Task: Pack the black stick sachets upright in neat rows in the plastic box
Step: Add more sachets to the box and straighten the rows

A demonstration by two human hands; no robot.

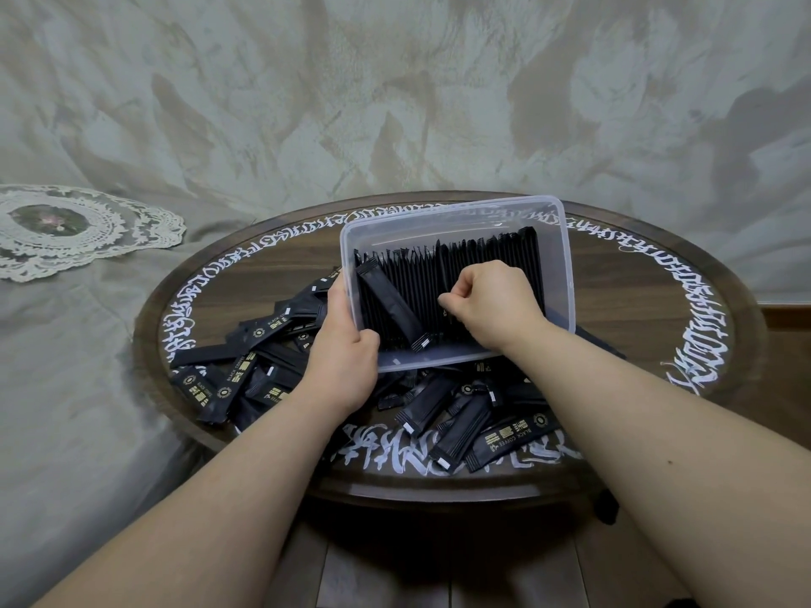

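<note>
Gripping the near left corner of the plastic box (456, 212), the left hand (340, 357) curls its thumb over the rim and tilts the box up off the round table (649, 300), its open side facing the person. Inside, the right hand (491, 300) is curled, its fingertips pinching at the edges of the packed sachets (482, 256), which stand in a tight row across the box. One slanted sachet (390, 302) lies across the row at the box's left side. Loose sachets (245, 370) are heaped on the table's left and near edges, partly beneath the box. A lace doily (66, 226) lies on grey fabric well left of the table.
</note>
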